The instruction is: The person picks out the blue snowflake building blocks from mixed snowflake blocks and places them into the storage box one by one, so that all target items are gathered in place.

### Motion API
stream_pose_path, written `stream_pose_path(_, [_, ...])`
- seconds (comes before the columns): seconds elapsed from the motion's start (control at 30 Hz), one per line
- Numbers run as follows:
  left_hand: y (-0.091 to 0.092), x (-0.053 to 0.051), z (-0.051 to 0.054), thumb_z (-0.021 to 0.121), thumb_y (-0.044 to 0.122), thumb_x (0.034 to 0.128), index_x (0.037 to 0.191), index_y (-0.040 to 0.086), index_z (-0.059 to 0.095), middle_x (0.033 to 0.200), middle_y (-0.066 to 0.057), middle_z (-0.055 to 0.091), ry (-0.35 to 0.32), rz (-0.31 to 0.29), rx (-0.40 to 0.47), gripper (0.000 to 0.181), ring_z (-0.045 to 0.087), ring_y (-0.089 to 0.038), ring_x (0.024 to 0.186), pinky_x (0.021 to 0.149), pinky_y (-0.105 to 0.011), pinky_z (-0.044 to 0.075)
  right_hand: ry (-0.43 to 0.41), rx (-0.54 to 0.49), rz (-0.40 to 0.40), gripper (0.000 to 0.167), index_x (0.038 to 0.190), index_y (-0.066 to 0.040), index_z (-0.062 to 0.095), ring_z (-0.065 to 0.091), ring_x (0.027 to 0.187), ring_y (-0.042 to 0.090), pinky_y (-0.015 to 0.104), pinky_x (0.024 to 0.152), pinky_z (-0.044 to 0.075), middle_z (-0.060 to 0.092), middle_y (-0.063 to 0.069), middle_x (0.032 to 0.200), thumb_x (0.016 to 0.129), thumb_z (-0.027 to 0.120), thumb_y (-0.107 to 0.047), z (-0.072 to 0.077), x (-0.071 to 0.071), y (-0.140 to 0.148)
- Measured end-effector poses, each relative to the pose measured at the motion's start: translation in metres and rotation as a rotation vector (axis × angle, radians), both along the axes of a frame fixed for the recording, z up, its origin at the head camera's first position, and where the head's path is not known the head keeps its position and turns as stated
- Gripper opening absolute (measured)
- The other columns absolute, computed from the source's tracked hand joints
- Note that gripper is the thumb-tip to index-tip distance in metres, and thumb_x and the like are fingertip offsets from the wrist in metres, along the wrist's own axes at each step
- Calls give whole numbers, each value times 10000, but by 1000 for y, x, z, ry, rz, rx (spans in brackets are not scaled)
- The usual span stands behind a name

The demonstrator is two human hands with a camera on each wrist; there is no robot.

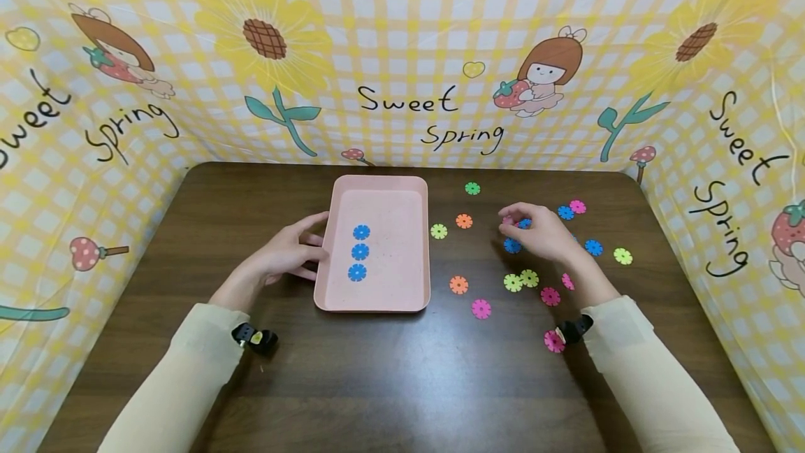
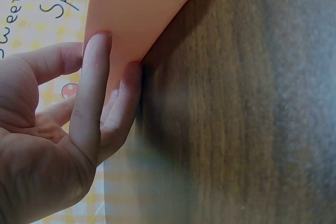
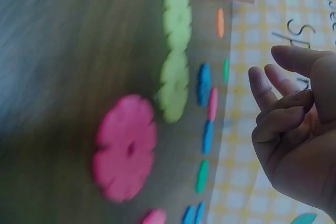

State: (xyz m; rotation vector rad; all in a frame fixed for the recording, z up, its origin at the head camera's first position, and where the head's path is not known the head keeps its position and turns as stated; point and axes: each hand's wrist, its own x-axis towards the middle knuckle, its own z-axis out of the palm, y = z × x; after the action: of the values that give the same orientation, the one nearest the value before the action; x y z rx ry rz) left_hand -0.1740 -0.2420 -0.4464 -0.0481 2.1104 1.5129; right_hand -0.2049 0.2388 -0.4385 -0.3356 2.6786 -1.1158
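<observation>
Three blue notched discs point(image 1: 360, 252) lie in a column in the left part of the pink tray point(image 1: 397, 250). My left hand point(image 1: 291, 252) touches the tray's left side; in the left wrist view its fingers point(image 2: 93, 77) rest against the tray's outer wall point(image 2: 136, 9). Above the loose discs on the right is my right hand point(image 1: 534, 229), thumb and forefinger apart, near a blue disc point(image 1: 512, 245) and a partly covered pink one. In the right wrist view nothing shows between the fingertips of that hand point(image 3: 299, 114).
More discs are scattered right of the tray: green point(image 1: 472, 189), orange point(image 1: 459, 284), yellow-green point(image 1: 513, 282), pink point(image 1: 481, 309) and blue point(image 1: 594, 247). A pink disc point(image 1: 553, 341) lies beside the right wrist. Checked cloth point(image 1: 402, 33) surrounds the brown table point(image 1: 352, 376) at the back and sides.
</observation>
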Motion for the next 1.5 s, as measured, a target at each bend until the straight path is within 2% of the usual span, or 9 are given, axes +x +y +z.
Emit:
stream_pose_path(0.1, [0,0,1,671,33,955,1677,221,189,1398,-327,465,-2,1,-4,889,665,-380,1099,761,-487,636,-7,19,-9,350,1307,-66,678,600,996,299,390,768,498,689,102,1102,1016,692,-261,-6,1,10])
stream_pose_path(0.33, [0,-1,0,668,36,960,1678,223,187,1400,-326,463,-2,-1,-3,884,659,-392,1114,767,-491,635,-44,78,-15,399,1290,-43,675,570,832,253,362,714,464,646,73,973,962,762,-253,-15,5,24])
stream_pose_path(0.6, [0,0,-2,671,32,956,1677,223,191,1386,-320,471,-1,3,4,887,667,-382,1098,762,-495,634,-63,144,11,402,1266,-78,694,551,833,233,358,710,456,624,52,953,938,792,-289,-24,6,27])
stream_pose_path(0.9, [0,0,-3,668,27,953,1677,226,193,1382,-317,466,0,5,6,889,672,-361,1076,759,-498,635,-61,159,13,330,1179,-86,715,546,851,241,366,719,454,618,56,950,934,798,-291,-23,7,26])
stream_pose_path(1.27, [0,-1,-3,669,25,953,1676,220,194,1376,-318,468,6,2,9,886,676,-363,1064,753,-498,635,-55,183,2,284,1150,-106,695,570,891,253,383,758,462,646,49,991,938,792,-269,-25,6,26])
stream_pose_path(1.5, [0,-1,-3,673,28,952,1677,226,192,1383,-317,467,4,8,11,892,676,-357,1065,752,-492,636,-9,187,14,247,1142,-127,688,580,874,247,394,745,462,656,35,998,943,779,-242,-24,10,23])
